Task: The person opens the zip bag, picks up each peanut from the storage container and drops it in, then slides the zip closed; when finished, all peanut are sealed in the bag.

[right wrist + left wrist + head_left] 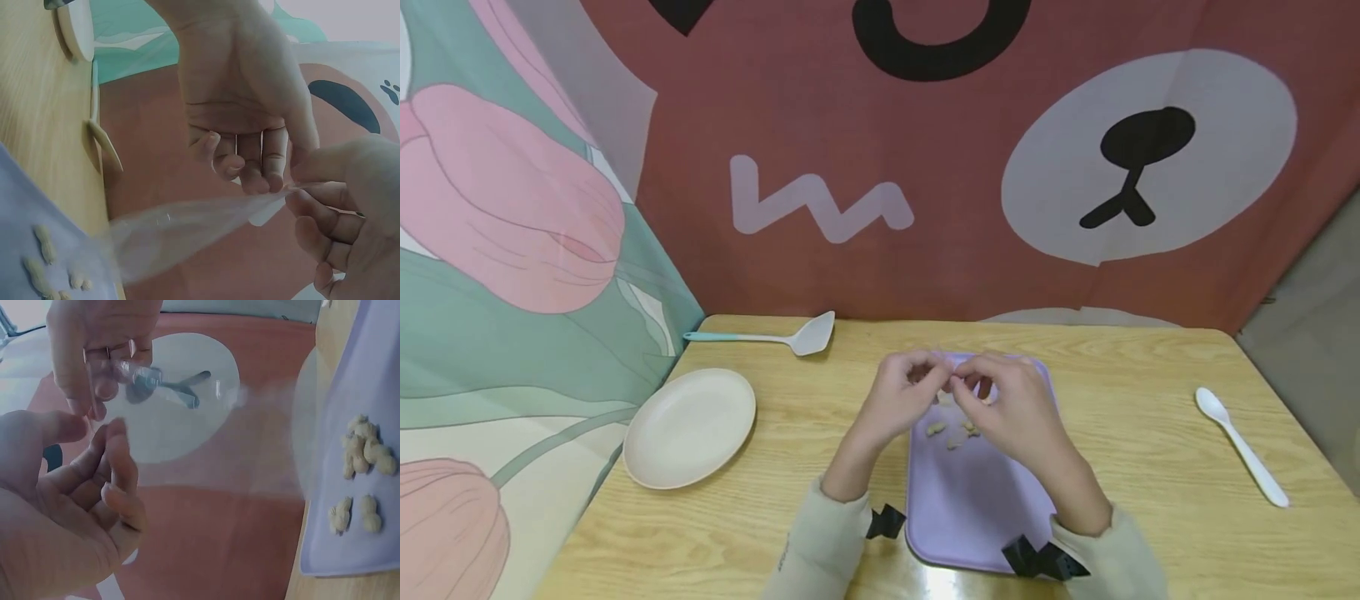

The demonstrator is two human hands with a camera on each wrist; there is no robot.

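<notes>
A clear plastic bag (181,231) hangs from the pinched fingertips of both hands, and its lower end is blurred. My left hand (901,396) pinches the bag's gathered top between thumb and finger. Close against it, my right hand (1011,408) pinches the same end. Both hands are above the far part of a purple tray (977,508). Several unshelled peanuts (369,447) lie on that tray, partly hidden by the hands in the head view. Whether anything is inside the bag I cannot tell.
A cream plate (688,429) lies at the table's left side. Behind it is a white spatula (811,336) with a blue-green handle. On the right lies a white spoon (1243,450). A printed cloth (820,275) hangs along the table's back edge.
</notes>
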